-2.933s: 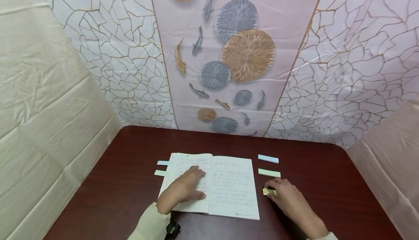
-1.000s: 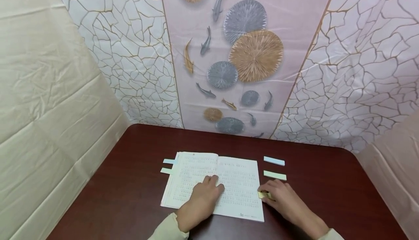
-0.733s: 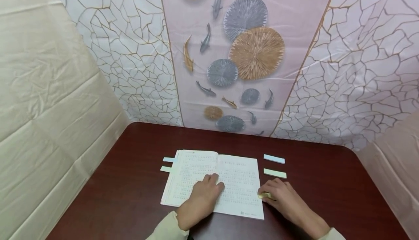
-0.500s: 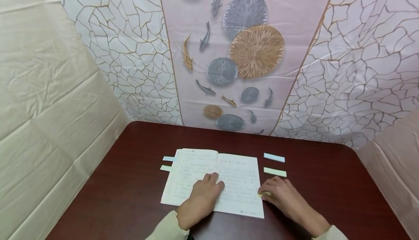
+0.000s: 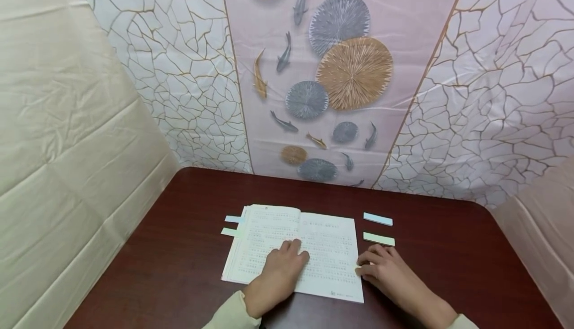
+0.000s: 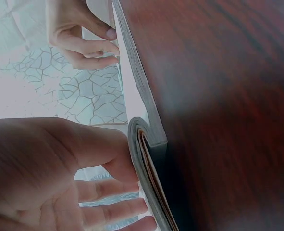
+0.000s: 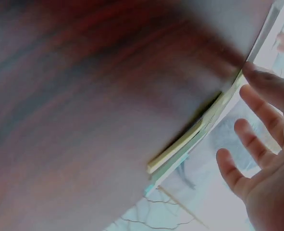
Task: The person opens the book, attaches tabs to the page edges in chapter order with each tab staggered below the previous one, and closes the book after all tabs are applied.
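An open book [image 5: 329, 249] with printed pages lies on the dark red table. My left hand [image 5: 280, 271] rests across the lower middle of it, fingertips near the fold, fingers relaxed. At the book's right edge is my right hand [image 5: 390, 271], its thumb and index fingertips by the page margin. The right wrist view shows a yellow sticky-note pad [image 7: 175, 148] on the table, its end nearest the book slightly bent up. The right thumb [image 7: 262, 82] touches that end while the other fingers stay spread. In the head view the right hand hides the yellow pad.
A blue sticky-note pad [image 5: 378, 219] and a green one [image 5: 378, 239] lie right of the book, beyond the right hand. A blue tab [image 5: 233, 219] and a green tab [image 5: 229, 232] stick out from the book's left edge. Patterned cloth [image 5: 309, 119] hangs behind the table.
My left hand has shifted from the left page towards the fold. The right hand brought the yellow pad left to the book's edge, and its fingers have since loosened, now covering the pad.
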Demonstrator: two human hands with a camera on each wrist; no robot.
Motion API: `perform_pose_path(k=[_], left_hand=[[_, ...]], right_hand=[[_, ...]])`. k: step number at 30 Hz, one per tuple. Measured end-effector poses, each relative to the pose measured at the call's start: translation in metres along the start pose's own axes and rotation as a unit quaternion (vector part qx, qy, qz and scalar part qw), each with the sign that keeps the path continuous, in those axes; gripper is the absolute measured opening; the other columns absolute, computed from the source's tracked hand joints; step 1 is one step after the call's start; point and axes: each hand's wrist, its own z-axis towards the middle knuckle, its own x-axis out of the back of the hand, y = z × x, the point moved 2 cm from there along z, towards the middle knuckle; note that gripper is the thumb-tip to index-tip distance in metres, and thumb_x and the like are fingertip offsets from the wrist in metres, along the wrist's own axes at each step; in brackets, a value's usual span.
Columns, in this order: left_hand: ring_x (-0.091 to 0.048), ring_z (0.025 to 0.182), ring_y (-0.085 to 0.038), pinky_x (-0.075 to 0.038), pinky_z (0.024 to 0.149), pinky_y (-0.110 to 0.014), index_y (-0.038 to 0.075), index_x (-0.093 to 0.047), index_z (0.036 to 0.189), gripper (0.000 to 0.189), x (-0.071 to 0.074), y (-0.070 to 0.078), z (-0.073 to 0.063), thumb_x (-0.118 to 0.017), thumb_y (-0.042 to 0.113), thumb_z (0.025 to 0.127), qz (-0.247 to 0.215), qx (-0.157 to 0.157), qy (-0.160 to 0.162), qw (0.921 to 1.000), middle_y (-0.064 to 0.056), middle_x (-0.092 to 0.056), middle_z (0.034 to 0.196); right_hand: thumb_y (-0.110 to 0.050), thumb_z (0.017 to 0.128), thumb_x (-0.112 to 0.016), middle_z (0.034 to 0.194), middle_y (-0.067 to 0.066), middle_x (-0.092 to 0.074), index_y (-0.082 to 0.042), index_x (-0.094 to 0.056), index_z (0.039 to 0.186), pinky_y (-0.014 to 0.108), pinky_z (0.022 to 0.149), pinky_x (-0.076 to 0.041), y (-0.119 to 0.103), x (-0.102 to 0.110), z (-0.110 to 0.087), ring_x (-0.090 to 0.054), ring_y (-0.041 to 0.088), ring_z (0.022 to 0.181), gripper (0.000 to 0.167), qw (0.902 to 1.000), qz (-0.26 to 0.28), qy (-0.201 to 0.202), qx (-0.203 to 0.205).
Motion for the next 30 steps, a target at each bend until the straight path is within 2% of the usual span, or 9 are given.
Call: perform_pose_path(k=[4, 9, 12, 15, 18, 20, 22, 24, 30], left_hand=[[-0.062, 0.098, -0.023, -0.05, 0.058, -0.034, 0.013, -0.075, 0.107, 0.023, -0.001, 0.002, -0.001, -0.083, 0.008, 0.086, 0.006, -0.004, 0.013, 0.9999, -0.007, -0.061, 0.103], [-0.062, 0.094, -0.023, -0.048, 0.056, -0.033, 0.012, -0.075, 0.107, 0.021, 0.002, 0.001, 0.0, -0.082, 0.008, 0.087, 0.017, -0.007, 0.03, 0.9994, -0.007, -0.06, 0.101], [-0.062, 0.094, -0.023, -0.049, 0.057, -0.033, 0.012, -0.075, 0.108, 0.023, 0.004, -0.001, 0.0, -0.082, 0.008, 0.087, 0.027, -0.004, 0.027, 0.9993, -0.007, -0.06, 0.101], [-0.062, 0.095, -0.023, -0.05, 0.058, -0.034, 0.012, -0.074, 0.108, 0.024, 0.004, -0.002, -0.001, -0.083, 0.007, 0.086, 0.032, -0.001, 0.024, 0.9992, -0.007, -0.06, 0.101], [-0.062, 0.097, -0.023, -0.051, 0.06, -0.035, 0.012, -0.074, 0.109, 0.025, 0.003, -0.001, -0.001, -0.083, 0.007, 0.086, 0.025, 0.001, 0.018, 0.9995, -0.007, -0.061, 0.102], [-0.062, 0.098, -0.023, -0.051, 0.061, -0.035, 0.012, -0.074, 0.111, 0.026, 0.002, -0.001, -0.001, -0.083, 0.007, 0.086, 0.017, 0.001, 0.013, 0.9998, -0.007, -0.061, 0.104], [-0.062, 0.098, -0.023, -0.051, 0.062, -0.036, 0.012, -0.075, 0.111, 0.027, 0.0, 0.0, -0.001, -0.084, 0.008, 0.086, 0.012, 0.0, 0.012, 0.9999, -0.007, -0.061, 0.104], [-0.062, 0.098, -0.023, -0.051, 0.061, -0.036, 0.012, -0.075, 0.111, 0.027, 0.0, 0.001, -0.001, -0.084, 0.008, 0.086, 0.01, 0.0, 0.011, 0.9999, -0.008, -0.062, 0.104], [-0.061, 0.099, -0.023, -0.051, 0.062, -0.036, 0.012, -0.075, 0.112, 0.03, -0.001, 0.004, 0.0, -0.085, 0.009, 0.085, 0.015, -0.002, 0.005, 0.9999, -0.007, -0.061, 0.105]], right_hand=[[-0.011, 0.078, -0.091, 0.105, -0.014, -0.069, -0.031, -0.078, 0.095, 0.042, 0.078, -0.045, -0.007, 0.001, -0.004, -0.058, 0.014, 0.101, 0.029, 0.9988, -0.036, -0.001, 0.033], [-0.004, 0.075, -0.089, 0.11, -0.009, -0.069, -0.024, -0.076, 0.105, 0.046, 0.074, -0.048, -0.016, 0.003, -0.007, -0.059, 0.018, 0.102, 0.039, 0.9957, -0.086, -0.022, 0.029], [-0.002, 0.076, -0.085, 0.117, -0.005, -0.069, -0.019, -0.076, 0.116, 0.048, 0.072, -0.05, -0.022, 0.002, -0.008, -0.06, 0.021, 0.104, 0.045, 0.9946, -0.094, -0.039, 0.016], [-0.003, 0.081, -0.082, 0.125, -0.001, -0.069, -0.015, -0.075, 0.124, 0.05, 0.075, -0.051, -0.025, 0.003, -0.009, -0.061, 0.024, 0.108, 0.045, 0.9959, -0.066, -0.06, -0.017], [-0.001, 0.088, -0.079, 0.127, 0.0, -0.069, -0.013, -0.074, 0.127, 0.05, 0.079, -0.053, -0.025, 0.004, -0.009, -0.061, 0.024, 0.112, 0.041, 0.9943, -0.012, -0.072, -0.078], [0.003, 0.089, -0.078, 0.127, 0.0, -0.069, -0.011, -0.074, 0.126, 0.047, 0.081, -0.053, -0.023, 0.005, -0.01, -0.06, 0.022, 0.113, 0.04, 0.9909, 0.016, -0.062, -0.119], [0.006, 0.089, -0.076, 0.127, -0.002, -0.069, -0.011, -0.074, 0.125, 0.043, 0.08, -0.052, -0.021, 0.006, -0.01, -0.06, 0.02, 0.113, 0.04, 0.9886, 0.023, -0.047, -0.142], [0.008, 0.088, -0.077, 0.127, -0.003, -0.069, -0.013, -0.075, 0.124, 0.041, 0.08, -0.05, -0.021, 0.006, -0.011, -0.058, 0.02, 0.113, 0.042, 0.9894, 0.021, -0.04, -0.138], [0.005, 0.077, -0.087, 0.126, -0.004, -0.07, -0.018, -0.077, 0.121, 0.05, 0.077, -0.05, -0.026, 0.004, -0.015, -0.058, 0.026, 0.11, 0.051, 0.9961, -0.02, -0.058, -0.064]])
